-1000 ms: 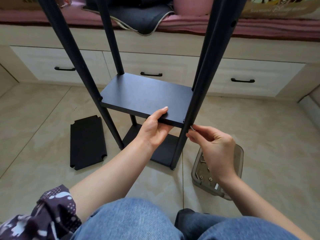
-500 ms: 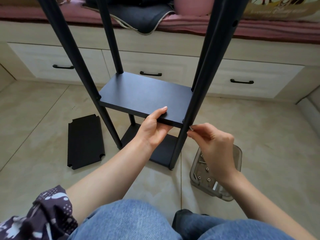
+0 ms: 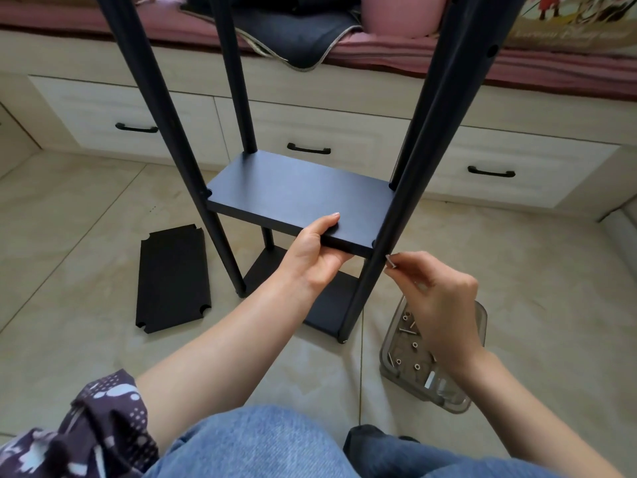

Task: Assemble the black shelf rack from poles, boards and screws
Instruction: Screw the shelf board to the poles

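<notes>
Left hand (image 3: 315,257) grips shelf board (image 3: 300,198) edge; right hand (image 3: 437,298) pinches screw (image 3: 390,261) at front pole (image 3: 396,215) — screw tray (image 3: 482,326) beside, spare board (image 3: 172,277) left.

rack (image 3: 396,208): black, upright, 4 poles | board (image 3: 296,198): level | spare board (image 3: 172,277): flat on floor

Matt black board (image 3: 296,198), shiny metal screw (image 3: 390,261), glossy beige floor tiles (image 3: 79,215).

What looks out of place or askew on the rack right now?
Nothing looks damaged or spilled. The flat black middle shelf board sits level between the four black metal poles. The left hand grips its front edge while the right hand pinches a small silver screw against the near right pole.
</notes>
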`<state>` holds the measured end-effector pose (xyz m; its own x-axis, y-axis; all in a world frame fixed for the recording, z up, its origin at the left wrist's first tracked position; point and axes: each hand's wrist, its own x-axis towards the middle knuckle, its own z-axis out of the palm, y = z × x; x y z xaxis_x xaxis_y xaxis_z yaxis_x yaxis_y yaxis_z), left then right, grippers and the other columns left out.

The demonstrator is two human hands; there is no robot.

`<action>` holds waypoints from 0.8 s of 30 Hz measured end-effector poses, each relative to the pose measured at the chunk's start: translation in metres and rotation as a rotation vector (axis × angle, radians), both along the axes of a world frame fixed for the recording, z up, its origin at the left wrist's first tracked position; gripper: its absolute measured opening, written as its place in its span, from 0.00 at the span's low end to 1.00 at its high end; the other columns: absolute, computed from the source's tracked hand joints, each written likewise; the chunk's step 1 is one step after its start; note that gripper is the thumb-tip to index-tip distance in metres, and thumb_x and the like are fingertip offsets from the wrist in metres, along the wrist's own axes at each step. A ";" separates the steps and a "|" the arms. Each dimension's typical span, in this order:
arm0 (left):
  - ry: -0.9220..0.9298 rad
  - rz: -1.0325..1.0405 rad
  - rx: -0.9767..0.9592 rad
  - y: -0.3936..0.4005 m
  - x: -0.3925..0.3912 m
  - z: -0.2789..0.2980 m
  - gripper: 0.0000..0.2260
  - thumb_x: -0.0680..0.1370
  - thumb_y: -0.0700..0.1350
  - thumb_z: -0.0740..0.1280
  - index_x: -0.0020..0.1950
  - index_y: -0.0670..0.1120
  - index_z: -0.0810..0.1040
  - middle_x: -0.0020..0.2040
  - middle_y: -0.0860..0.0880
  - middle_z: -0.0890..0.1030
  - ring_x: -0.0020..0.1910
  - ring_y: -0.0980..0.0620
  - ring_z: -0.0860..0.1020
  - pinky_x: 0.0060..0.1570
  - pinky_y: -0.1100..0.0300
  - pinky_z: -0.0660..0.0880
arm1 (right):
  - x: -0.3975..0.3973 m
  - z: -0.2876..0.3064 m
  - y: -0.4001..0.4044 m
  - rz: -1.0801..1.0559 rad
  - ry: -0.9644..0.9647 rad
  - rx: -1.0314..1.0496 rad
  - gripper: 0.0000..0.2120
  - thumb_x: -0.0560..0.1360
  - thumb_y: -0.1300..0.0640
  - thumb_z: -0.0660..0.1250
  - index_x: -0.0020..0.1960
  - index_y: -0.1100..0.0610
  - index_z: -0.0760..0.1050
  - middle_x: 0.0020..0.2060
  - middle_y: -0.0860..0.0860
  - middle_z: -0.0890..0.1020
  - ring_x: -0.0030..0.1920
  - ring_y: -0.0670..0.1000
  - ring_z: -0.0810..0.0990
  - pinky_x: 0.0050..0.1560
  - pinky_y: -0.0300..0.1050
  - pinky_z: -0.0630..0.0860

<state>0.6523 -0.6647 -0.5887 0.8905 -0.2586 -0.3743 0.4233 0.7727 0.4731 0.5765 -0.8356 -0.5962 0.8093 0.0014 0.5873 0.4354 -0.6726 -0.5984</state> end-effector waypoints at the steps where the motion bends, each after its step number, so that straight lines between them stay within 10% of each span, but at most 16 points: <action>1: 0.003 -0.006 -0.006 0.000 0.000 0.000 0.07 0.82 0.37 0.61 0.58 0.36 0.76 0.47 0.40 0.86 0.43 0.43 0.86 0.45 0.47 0.82 | 0.001 0.001 0.000 0.011 0.034 0.056 0.07 0.72 0.64 0.76 0.49 0.58 0.83 0.41 0.46 0.85 0.42 0.41 0.84 0.47 0.35 0.79; 24: -0.069 -0.054 -0.046 0.006 0.001 -0.002 0.09 0.82 0.36 0.60 0.59 0.35 0.75 0.50 0.40 0.86 0.48 0.43 0.86 0.51 0.48 0.81 | -0.005 0.002 0.012 0.014 0.201 0.306 0.07 0.72 0.64 0.75 0.50 0.61 0.83 0.42 0.49 0.86 0.44 0.47 0.86 0.51 0.48 0.82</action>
<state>0.6531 -0.6589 -0.5906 0.8979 -0.3228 -0.2994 0.4329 0.7712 0.4667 0.5711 -0.8239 -0.5943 0.9097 -0.1377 0.3918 0.2970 -0.4437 -0.8455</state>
